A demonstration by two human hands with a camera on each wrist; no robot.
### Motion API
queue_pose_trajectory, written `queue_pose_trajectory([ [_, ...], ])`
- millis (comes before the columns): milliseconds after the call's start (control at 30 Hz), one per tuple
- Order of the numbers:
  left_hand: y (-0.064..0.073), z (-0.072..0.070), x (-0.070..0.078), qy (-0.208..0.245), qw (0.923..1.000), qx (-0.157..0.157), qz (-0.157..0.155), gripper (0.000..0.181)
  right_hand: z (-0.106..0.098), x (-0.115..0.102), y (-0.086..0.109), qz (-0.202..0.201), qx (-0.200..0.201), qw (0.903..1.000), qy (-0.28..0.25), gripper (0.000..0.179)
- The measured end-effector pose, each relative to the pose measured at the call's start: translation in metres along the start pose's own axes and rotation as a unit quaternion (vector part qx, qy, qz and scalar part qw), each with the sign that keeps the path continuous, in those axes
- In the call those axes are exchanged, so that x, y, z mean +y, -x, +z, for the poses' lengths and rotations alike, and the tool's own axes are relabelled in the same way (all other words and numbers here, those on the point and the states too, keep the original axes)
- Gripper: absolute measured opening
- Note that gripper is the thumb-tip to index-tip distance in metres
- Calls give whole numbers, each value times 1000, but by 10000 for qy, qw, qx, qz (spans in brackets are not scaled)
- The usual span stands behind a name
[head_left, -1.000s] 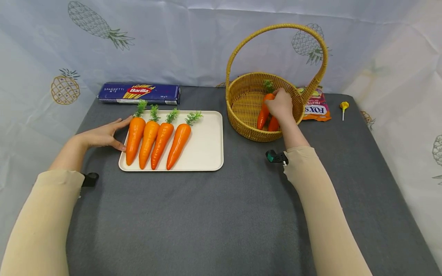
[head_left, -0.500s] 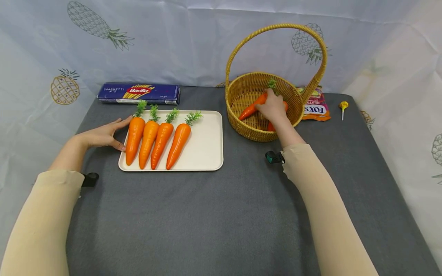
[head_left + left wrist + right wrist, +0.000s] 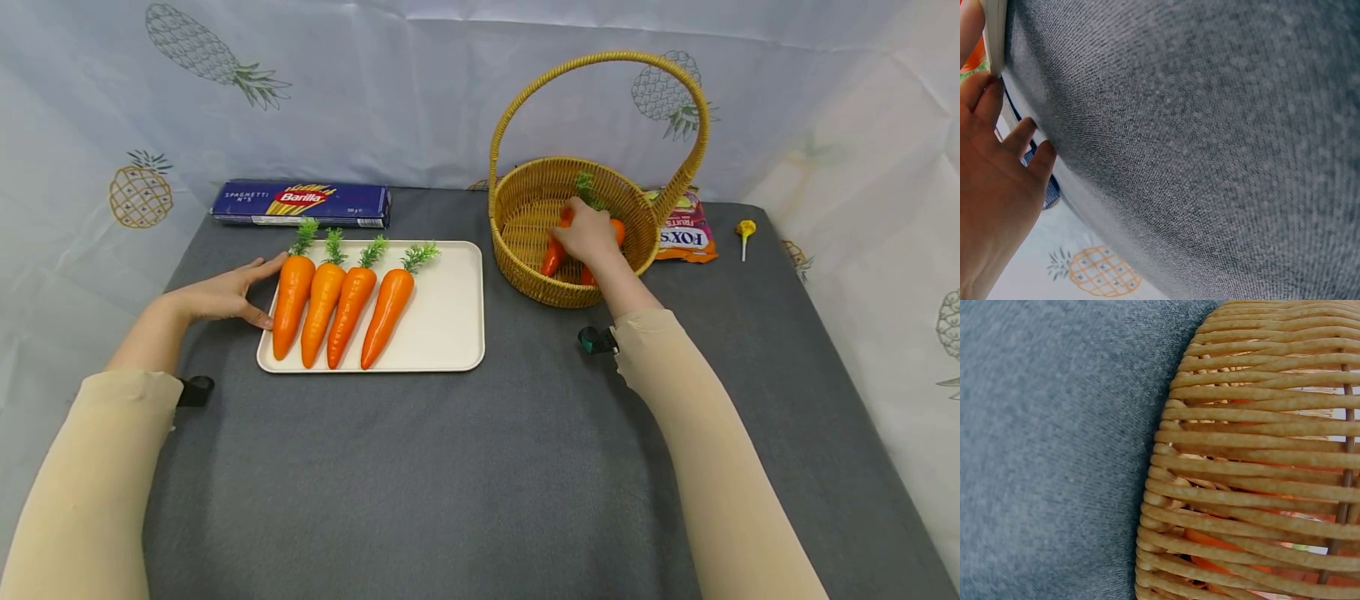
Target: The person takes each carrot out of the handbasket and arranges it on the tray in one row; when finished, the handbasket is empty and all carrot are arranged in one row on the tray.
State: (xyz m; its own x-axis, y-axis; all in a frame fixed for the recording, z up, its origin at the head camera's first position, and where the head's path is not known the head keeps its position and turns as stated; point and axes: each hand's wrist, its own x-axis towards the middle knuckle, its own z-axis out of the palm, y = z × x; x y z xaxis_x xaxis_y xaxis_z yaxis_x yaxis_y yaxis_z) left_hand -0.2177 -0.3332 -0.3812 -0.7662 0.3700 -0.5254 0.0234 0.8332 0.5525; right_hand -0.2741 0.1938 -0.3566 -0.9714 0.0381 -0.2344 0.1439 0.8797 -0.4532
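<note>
My right hand (image 3: 590,233) is inside the wicker basket (image 3: 525,283) and grips the top end of an orange carrot (image 3: 552,258) whose tip points down and to the left. A second carrot (image 3: 617,231) lies under the hand, mostly hidden. Orange (image 3: 1222,547) shows through the basket's weave (image 3: 1260,456) in the right wrist view. My left hand (image 3: 225,293) lies flat with straight fingers against the left edge of the cream tray (image 3: 442,317). Several carrots (image 3: 322,300) with green tops lie side by side on the tray. The left wrist view shows the left hand's fingers (image 3: 991,206) at the tray edge (image 3: 994,31).
A blue spaghetti box (image 3: 300,202) lies behind the tray. A sweets bag (image 3: 686,233) and a yellow lollipop (image 3: 746,229) lie right of the basket. The basket's tall handle (image 3: 600,58) arches over my right hand. Grey cloth (image 3: 465,467) covers the table.
My right hand swung the carrot's tip out to the left inside the basket, then brought it steeper again and drew slightly left. The left hand and tray have not moved.
</note>
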Motion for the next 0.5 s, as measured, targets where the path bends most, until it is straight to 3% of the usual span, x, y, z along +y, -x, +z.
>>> queue_pose_trajectory([
  [300,0,0,-1,-14,10000,10,2,114,0,6,-2,-113,98,9999,-79,58],
  [500,0,1,0,8,10000,11,-21,114,-5,7,3,4,362,9957,-853,63],
])
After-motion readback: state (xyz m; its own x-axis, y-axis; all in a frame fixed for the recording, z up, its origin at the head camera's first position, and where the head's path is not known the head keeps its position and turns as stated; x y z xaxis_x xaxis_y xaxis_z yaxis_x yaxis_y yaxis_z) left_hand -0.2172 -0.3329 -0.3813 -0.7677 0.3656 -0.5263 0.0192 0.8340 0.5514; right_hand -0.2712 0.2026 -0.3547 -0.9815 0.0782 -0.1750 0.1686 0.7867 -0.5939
